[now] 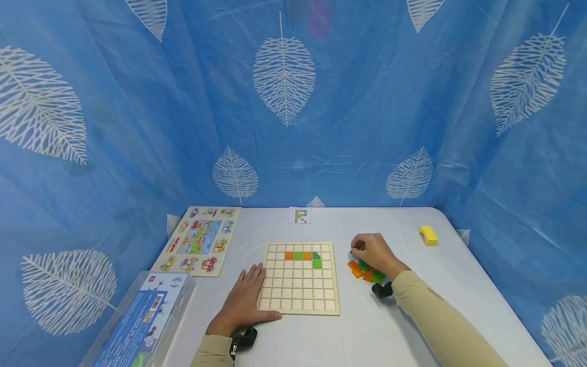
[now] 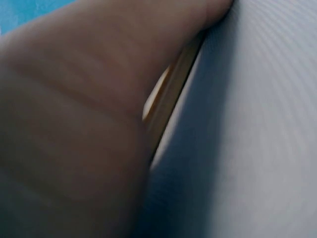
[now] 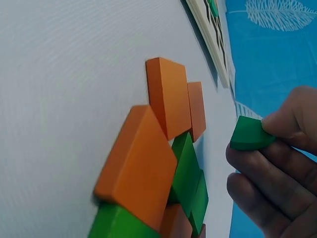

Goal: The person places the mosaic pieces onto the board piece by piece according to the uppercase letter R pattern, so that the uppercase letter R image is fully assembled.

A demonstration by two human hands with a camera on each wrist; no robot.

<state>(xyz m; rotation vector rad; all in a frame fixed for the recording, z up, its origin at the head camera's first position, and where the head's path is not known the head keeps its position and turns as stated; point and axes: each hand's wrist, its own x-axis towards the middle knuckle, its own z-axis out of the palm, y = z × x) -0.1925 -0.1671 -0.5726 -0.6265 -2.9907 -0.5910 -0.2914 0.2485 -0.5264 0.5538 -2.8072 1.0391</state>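
A square wooden grid board (image 1: 337, 306) lies on the white table in the head view. Its upper rows hold orange and green tiles, including a rounded green tile (image 1: 316, 256) above a green square (image 1: 317, 264). My left hand (image 1: 245, 300) rests at the board's left edge, fingers straight, thumb along the near left corner. To the right of the board, my right hand (image 1: 373, 252) pinches a small green tile with a curved side (image 3: 250, 133) between thumb and fingers. Beneath that hand lies a loose pile of orange tiles (image 3: 138, 163) and green tiles (image 3: 185, 168), partly hidden in the head view.
Beyond the board sits a small card with a coloured grid pattern (image 1: 299, 215). A picture puzzle board (image 1: 160, 262) and a clear plastic box (image 1: 181, 311) occupy the left side. Toward the back right stands a yellow arch block (image 1: 428, 235).
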